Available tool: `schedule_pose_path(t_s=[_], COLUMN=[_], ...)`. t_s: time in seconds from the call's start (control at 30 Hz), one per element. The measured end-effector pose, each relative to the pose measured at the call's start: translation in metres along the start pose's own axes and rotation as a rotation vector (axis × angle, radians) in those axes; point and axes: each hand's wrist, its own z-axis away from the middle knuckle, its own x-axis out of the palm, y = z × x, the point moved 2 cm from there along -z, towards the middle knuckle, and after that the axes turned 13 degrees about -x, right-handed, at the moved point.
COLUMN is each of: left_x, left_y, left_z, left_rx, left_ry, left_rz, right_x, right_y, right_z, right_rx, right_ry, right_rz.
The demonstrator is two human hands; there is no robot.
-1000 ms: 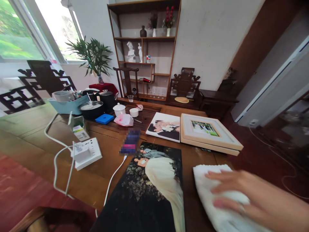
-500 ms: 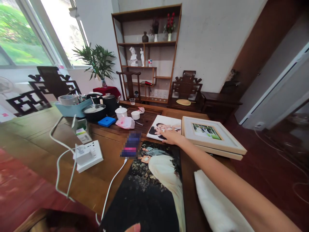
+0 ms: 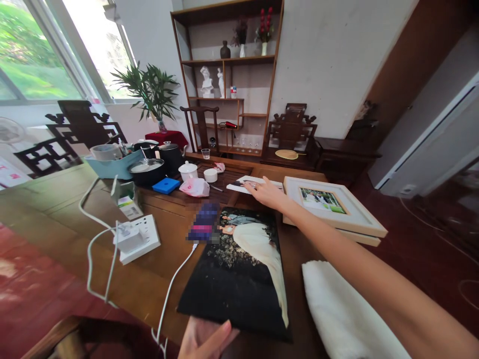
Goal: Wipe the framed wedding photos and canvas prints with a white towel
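My left hand grips the near edge of a dark photo panel, its thumb on top and its fingers underneath. The panel shows a couple, one in a long pale gown. Its near end is raised above the wooden table. My right hand is stretched out over a smaller white photo panel, fingers extended and touching its surface. That hand covers part of its picture. A light wooden photo frame lies to the right, on top of another frame. Under my right forearm is a folded white cloth.
A phone with a white cable lies left of the dark panel. Further left are a power strip, a small open box, a blue square, a pan, a kettle and white cups.
My left hand has come into view, lifting the near end of the dark panel and shifting it slightly. The white panel has tipped flatter under my right hand.
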Motion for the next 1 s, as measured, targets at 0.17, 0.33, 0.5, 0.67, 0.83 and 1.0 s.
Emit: schedule_pose_path(t_s=[0.17, 0.33, 0.5, 0.67, 0.83, 1.0], left_x=[0.023, 0.038, 0.050, 0.067, 0.084, 0.101], left_y=[0.012, 0.028, 0.041, 0.044, 0.047, 0.053], left_z=[-0.014, -0.043, -0.078, -0.105, -0.132, -0.156], left_rx=[0.180, 0.229, 0.185, 0.175, 0.168, 0.148], left_ry=[0.032, -0.005, -0.015, 0.014, 0.026, 0.013], left_rz=[-0.070, -0.166, -0.206, -0.178, -0.175, -0.187], right_x=[-0.017, -0.035, -0.041, -0.030, -0.011, 0.002], right_y=[0.021, 0.020, -0.005, -0.038, -0.063, -0.071], right_z=[0.004, 0.009, 0.011, 0.017, 0.024, 0.021], right_rx=[0.075, 0.117, 0.104, 0.169, 0.200, 0.240], right_ry=[0.016, 0.045, 0.056, 0.100, 0.141, 0.124], right_rz=[-0.026, -0.018, -0.010, -0.002, -0.003, -0.039])
